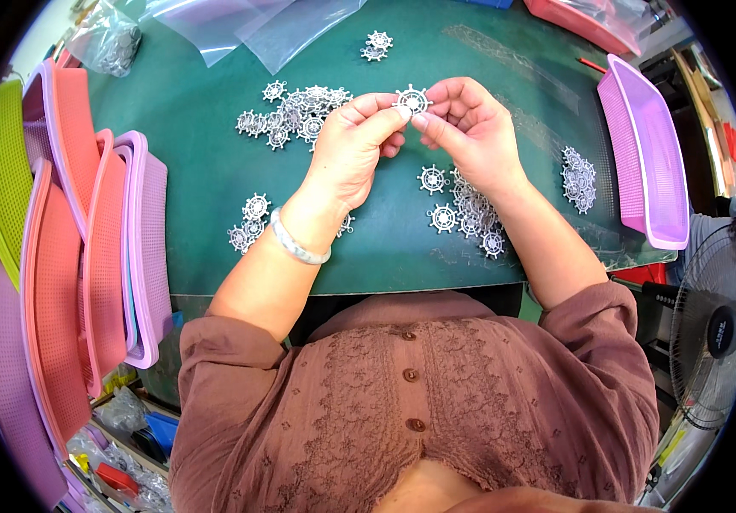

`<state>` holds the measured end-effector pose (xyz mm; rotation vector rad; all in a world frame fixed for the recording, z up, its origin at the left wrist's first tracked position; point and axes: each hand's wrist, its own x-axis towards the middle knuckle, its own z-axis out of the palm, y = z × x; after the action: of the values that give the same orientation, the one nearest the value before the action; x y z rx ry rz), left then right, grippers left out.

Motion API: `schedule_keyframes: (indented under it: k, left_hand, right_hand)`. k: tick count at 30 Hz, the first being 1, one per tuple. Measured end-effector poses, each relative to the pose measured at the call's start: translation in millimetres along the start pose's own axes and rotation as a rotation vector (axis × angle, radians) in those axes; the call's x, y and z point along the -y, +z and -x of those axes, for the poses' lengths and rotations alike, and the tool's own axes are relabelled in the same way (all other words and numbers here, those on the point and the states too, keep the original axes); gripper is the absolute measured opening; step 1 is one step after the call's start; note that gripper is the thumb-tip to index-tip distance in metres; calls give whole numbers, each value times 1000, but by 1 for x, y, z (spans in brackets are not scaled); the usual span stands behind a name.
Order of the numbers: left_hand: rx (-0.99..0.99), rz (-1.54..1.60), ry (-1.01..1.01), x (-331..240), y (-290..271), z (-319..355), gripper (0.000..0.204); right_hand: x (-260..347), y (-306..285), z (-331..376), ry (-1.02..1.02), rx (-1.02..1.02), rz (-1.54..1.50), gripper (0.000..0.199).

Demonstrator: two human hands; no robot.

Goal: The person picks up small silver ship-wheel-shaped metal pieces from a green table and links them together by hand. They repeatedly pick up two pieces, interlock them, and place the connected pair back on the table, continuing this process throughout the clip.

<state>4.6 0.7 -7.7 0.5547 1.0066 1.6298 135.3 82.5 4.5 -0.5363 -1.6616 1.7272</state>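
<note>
Silver-coloured, spoked metal wheel charm (412,101): held above the far half of the green worktop (394,248). Left hand (344,141): thumb and forefinger closed on the charm, other fingers curled. Right hand (483,137): thumb and fingertips nearly together at its right rim; I cannot tell whether they grip. I judge the step to be fine handling of one charm; the next move calls for a steady left pinch.

Surroundings, left to right: stacked salmon, purple and lime perforated plastic baskets (60,291) at the left edge; small charm cluster (253,227), front half; charm heap (308,104) beside the left hand; second heap (475,209) close to the right forearm, a likely obstruction; flat cluster (579,179) and purple mesh basket (633,162) toward the right edge.
</note>
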Motion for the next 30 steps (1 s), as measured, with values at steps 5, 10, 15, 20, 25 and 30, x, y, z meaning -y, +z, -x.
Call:
schedule_keyframes:
  k: [5,10,15,20,25,30]
  left_hand:
    - [11,0,-9,-1,0,0,8]
    - [-26,-6,46,-3,1,1,9]
    - [-150,53,197,-30,-6,-3,9]
    - [-230,55,351,-44,-21,-9,11]
    - [-253,132,321,-43,-22,-9,12]
    - [-243,138,318,-45,-27,-9,12]
  right_hand:
    - [-7,-2,0,-57,36,46,21]
    - [-12,-2,1,-111,57,104,20]
    - [-3,-5,-3,-83,22,218,17]
    - [-8,-11,-13,-27,80,554,20]
    - [-1,-9,-28,-167,228,1064,26]
    - [-8,7,-39,-251,296,1106,31]
